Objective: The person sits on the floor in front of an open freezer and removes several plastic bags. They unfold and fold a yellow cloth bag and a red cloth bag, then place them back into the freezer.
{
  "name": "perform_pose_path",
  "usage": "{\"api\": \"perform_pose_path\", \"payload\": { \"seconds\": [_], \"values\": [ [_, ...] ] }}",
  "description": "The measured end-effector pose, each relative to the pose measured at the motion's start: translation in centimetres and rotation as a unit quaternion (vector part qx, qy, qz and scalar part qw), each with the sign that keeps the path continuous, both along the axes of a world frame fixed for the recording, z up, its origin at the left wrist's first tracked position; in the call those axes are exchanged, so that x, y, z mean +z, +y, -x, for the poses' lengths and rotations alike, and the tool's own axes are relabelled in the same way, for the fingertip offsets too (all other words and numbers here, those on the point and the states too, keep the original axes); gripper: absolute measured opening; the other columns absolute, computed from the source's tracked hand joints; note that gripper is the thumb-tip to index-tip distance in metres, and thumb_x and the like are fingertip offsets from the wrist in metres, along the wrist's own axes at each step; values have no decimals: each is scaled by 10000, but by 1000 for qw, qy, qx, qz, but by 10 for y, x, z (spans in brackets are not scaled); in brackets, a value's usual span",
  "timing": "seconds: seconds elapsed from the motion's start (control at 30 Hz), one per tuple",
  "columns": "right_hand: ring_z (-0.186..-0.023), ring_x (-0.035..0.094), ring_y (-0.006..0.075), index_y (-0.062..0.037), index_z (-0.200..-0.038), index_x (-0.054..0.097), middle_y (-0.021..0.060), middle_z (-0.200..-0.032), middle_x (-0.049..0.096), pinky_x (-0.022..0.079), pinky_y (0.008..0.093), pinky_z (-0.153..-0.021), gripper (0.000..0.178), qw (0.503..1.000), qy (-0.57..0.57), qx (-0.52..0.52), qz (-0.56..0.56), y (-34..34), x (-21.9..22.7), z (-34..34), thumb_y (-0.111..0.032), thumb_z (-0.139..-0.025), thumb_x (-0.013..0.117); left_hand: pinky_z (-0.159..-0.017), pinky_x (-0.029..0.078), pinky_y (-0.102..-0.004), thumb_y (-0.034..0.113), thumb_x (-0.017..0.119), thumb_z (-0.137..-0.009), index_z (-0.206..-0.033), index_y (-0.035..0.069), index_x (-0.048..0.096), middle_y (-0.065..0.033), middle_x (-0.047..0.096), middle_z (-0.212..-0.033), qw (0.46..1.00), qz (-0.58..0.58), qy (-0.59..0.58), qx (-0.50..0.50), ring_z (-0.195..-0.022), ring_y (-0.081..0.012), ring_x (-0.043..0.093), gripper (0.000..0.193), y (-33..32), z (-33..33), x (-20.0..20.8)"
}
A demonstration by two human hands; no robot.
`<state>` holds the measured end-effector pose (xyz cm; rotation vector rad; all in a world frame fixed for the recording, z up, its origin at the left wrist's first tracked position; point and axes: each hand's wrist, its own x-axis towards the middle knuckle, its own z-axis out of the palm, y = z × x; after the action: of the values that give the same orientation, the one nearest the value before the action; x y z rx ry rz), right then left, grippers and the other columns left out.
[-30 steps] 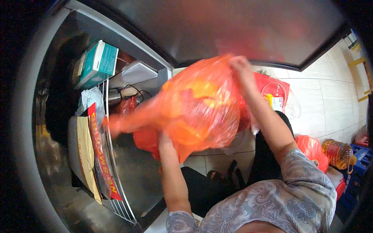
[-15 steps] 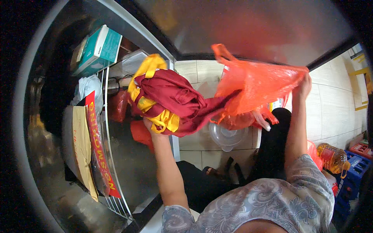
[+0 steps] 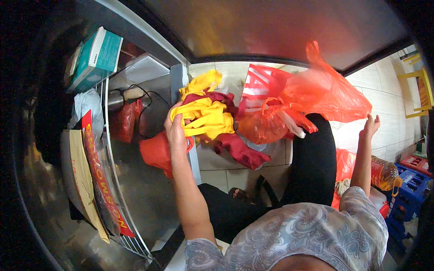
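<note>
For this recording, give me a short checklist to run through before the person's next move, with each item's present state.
1. Left hand has the yellow cloth: ok, bunched in its grasp.
2. Right hand grips the orange bag: cannot tell; fingertips meet its corner, but a pinch is unclear.
3. Cloth gathered neatly: not ok, dark red cloth trails loosely below the yellow.
4. Orange bag fully empty: cannot tell, its inside is hidden.
5. Teal box clear of both hands: ok, well apart from them.

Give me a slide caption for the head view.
Left hand gripping yellow and maroon cloth, right hand at the corner of an orange plastic bag.
</note>
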<state>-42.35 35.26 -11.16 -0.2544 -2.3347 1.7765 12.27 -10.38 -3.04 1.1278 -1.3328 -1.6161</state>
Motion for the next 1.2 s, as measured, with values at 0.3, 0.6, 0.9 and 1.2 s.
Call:
{"api": "perform_pose_path", "payload": {
  "seconds": [0.3,0.6,0.9,1.2],
  "values": [
    [-1328,443,245,-54,-1358,472,112,-1438,475,318,418,-1104,503,923,302,216,-101,-132,99,-114,-31,-876,616,-951,506,-412,300,579,-930,-1100,33,611,-120,640,-1115,978,-107,134,121,-1050,-284,636,318,5,-9,26],
    [-1298,483,333,-19,-1378,443,198,-1400,474,406,441,-1082,684,636,203,743,-56,-273,114,-297,-192,-793,752,-1073,377,-505,460,552,-920,-1143,79,581,-128,549,-1250,919,-29,384,-79,-1258,-327,471,443,8,-14,44],
    [-1046,640,197,-68,-1189,625,68,-1120,667,516,381,-888,324,691,-327,606,220,-302,59,-309,-300,-973,556,-1100,343,-493,354,715,-846,-1461,60,352,-173,415,-1461,967,-5,229,-111,-1346,-329,408,772,26,4,51],
    [-1130,593,228,-66,-1280,559,91,-1177,639,462,400,-993,434,635,-150,537,535,-155,190,-199,-364,-964,569,-730,526,-325,92,667,-885,-1196,27,582,-100,662,-997,996,-53,67,-9,-778,-169,640,329,5,-10,34]
  ]
}}
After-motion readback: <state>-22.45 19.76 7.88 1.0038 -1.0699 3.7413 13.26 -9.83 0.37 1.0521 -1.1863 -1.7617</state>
